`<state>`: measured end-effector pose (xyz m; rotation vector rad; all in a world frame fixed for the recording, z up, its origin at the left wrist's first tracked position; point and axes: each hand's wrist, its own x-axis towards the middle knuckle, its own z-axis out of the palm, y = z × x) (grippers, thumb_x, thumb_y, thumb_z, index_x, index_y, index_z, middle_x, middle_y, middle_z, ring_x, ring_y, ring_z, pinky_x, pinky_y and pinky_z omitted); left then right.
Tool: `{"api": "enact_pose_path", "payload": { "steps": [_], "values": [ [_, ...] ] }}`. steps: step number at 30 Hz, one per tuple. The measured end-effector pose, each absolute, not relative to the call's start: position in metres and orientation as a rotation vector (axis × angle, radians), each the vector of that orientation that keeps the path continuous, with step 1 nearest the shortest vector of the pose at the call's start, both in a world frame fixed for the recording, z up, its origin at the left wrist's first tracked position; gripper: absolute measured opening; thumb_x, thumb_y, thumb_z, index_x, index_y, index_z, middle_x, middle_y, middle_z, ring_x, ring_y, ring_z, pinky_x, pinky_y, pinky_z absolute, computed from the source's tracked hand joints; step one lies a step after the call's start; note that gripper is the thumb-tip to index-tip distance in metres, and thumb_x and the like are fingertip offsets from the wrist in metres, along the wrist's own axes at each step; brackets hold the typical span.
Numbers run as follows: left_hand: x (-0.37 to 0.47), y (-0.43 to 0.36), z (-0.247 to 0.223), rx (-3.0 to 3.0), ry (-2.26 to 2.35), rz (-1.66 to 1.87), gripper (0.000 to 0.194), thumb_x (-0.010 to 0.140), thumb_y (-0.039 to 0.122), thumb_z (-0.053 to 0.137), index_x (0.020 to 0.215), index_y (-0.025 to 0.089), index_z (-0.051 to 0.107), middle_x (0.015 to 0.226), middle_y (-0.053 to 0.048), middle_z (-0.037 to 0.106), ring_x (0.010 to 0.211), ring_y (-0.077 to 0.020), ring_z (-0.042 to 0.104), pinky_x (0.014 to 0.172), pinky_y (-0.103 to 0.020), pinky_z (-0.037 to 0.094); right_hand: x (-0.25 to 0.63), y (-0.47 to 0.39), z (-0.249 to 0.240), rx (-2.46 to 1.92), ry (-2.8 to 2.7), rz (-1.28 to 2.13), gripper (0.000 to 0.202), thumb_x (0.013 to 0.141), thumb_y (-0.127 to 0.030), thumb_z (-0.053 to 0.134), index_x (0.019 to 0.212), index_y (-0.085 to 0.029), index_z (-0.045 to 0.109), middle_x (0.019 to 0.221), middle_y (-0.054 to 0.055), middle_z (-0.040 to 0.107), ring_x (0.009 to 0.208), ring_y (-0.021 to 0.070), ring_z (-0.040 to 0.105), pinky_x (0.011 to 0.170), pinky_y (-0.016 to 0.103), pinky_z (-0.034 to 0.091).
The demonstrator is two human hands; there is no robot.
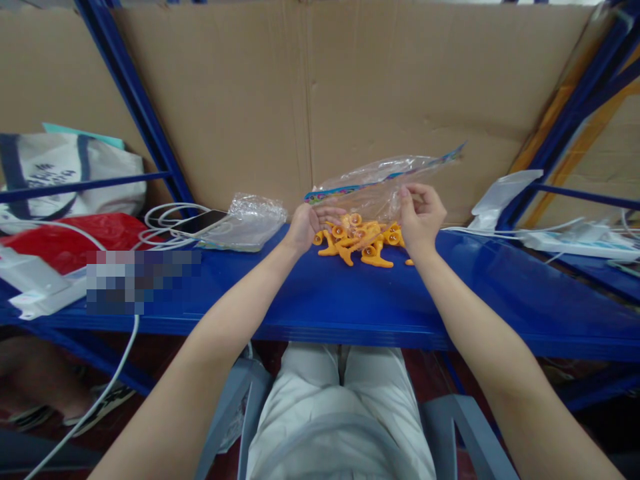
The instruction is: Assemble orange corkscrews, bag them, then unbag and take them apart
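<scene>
A clear plastic bag (373,193) with a colourful printed strip is stretched above the blue shelf. My right hand (424,212) pinches the bag's near side between thumb and fingers. At the bag's left end is my left hand (311,225), its fingers stretched out to the right beside the plastic; whether they touch it I cannot tell. Several orange plastic pieces (379,261) with curved arms and round, hollow ends lie in a heap on the shelf between my hands. The bag partly covers the heap's back.
The blue shelf (350,300) stands before a cardboard panel (225,100). To the left lie flat clear packs (240,233), a phone (205,221), white cables, a red bag (100,233) and a power strip (45,283). Another power strip (585,245) lies right. Someone's leg shows below left.
</scene>
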<state>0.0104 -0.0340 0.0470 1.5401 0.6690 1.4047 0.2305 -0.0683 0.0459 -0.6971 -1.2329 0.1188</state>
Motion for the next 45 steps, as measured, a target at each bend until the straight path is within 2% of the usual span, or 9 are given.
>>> {"api": "enact_pose_path", "payload": {
  "steps": [7, 11, 14, 18, 23, 26, 29, 39, 45],
  "values": [
    [0.014, -0.031, 0.045, 1.535, 0.639, 1.474, 0.046, 0.092, 0.06, 0.053, 0.101, 0.017, 0.069, 0.095, -0.01, 0.076, 0.085, -0.0212, 0.073, 0.066, -0.028, 0.058, 0.23, -0.074, 0.049, -0.708, -1.258, -0.026, 0.023, 0.086, -0.048, 0.065, 0.091, -0.026, 0.069, 0.103, 0.006, 0.067, 0.109, 0.0251, 0.064, 0.085, 0.038, 0.056],
    [0.013, -0.025, 0.043, 1.545, 0.691, 1.561, 0.029, 0.09, 0.047, 0.063, 0.093, 0.019, 0.069, 0.099, -0.006, 0.074, 0.085, -0.0179, 0.073, 0.072, -0.029, 0.058, 0.23, -0.08, 0.051, -0.669, -1.346, -0.055, 0.012, 0.086, -0.037, 0.063, 0.083, -0.027, 0.069, 0.098, 0.005, 0.069, 0.108, 0.0239, 0.063, 0.096, 0.042, 0.052],
    [0.012, -0.021, 0.041, 1.545, 0.73, 1.582, 0.021, 0.087, 0.037, 0.069, 0.102, 0.022, 0.068, 0.102, -0.004, 0.074, 0.079, -0.0158, 0.072, 0.07, -0.029, 0.058, 0.229, -0.079, 0.047, -0.666, -1.367, 0.056, 0.02, 0.09, -0.038, 0.056, 0.079, -0.026, 0.068, 0.091, 0.004, 0.07, 0.1, 0.0228, 0.066, 0.092, 0.042, 0.053],
    [0.011, -0.016, 0.038, 1.492, 0.771, 1.599, 0.031, 0.085, 0.032, 0.072, 0.114, 0.026, 0.062, 0.1, -0.002, 0.075, 0.068, -0.0131, 0.069, 0.059, -0.024, 0.055, 0.228, -0.069, 0.042, -0.675, -1.333, 0.25, 0.026, 0.091, -0.043, 0.053, 0.077, -0.025, 0.067, 0.078, 0.002, 0.068, 0.087, 0.0205, 0.069, 0.085, 0.039, 0.056],
    [0.013, -0.015, 0.035, 1.433, 0.807, 1.583, 0.02, 0.087, 0.037, 0.069, 0.096, 0.021, 0.062, 0.083, -0.001, 0.075, 0.052, -0.0083, 0.061, 0.045, -0.017, 0.045, 0.227, -0.049, 0.036, -0.719, -1.293, 0.419, 0.014, 0.08, -0.038, 0.068, 0.08, -0.025, 0.063, 0.082, 0.001, 0.068, 0.087, 0.019, 0.069, 0.082, 0.036, 0.056],
    [0.015, -0.017, 0.034, 1.47, 0.83, 1.581, 0.023, 0.09, 0.043, 0.065, 0.091, 0.02, 0.061, 0.081, -0.001, 0.075, 0.049, -0.0073, 0.061, 0.041, -0.015, 0.04, 0.225, -0.037, 0.027, -0.739, -1.174, 0.545, 0.025, 0.072, -0.036, 0.076, 0.088, -0.026, 0.059, 0.095, 0.001, 0.068, 0.091, 0.0175, 0.068, 0.078, 0.032, 0.058],
    [0.018, -0.019, 0.031, 1.486, 0.855, 1.58, 0.027, 0.093, 0.047, 0.06, 0.092, 0.02, 0.06, 0.077, -0.001, 0.074, 0.044, -0.0063, 0.059, 0.037, -0.015, 0.034, 0.223, -0.03, 0.018, -0.769, -1.063, 0.72, 0.034, 0.068, -0.037, 0.081, 0.088, -0.026, 0.055, 0.093, 0.001, 0.068, 0.088, 0.0169, 0.069, 0.074, 0.03, 0.06],
    [0.025, -0.018, 0.02, 1.455, 0.903, 1.511, 0.038, 0.097, 0.056, 0.049, 0.086, 0.02, 0.058, 0.058, 0.004, 0.061, 0.038, -0.0088, 0.053, 0.039, -0.019, 0.035, 0.228, -0.03, 0.018, -0.783, -0.918, 0.997, 0.03, 0.072, -0.037, 0.083, 0.073, -0.024, 0.056, 0.077, 0.0, 0.071, 0.08, 0.0173, 0.071, 0.075, 0.032, 0.062],
    [0.027, -0.018, 0.016, 1.525, 1.003, 1.517, 0.042, 0.101, 0.054, 0.04, 0.084, 0.02, 0.057, 0.049, 0.005, 0.049, 0.036, -0.0105, 0.046, 0.041, -0.021, 0.034, 0.223, -0.039, 0.021, -0.778, -0.912, 1.049, 0.023, 0.07, -0.024, 0.084, 0.072, -0.022, 0.061, 0.07, -0.004, 0.068, 0.065, 0.0121, 0.066, 0.066, 0.025, 0.058]
  ]
}}
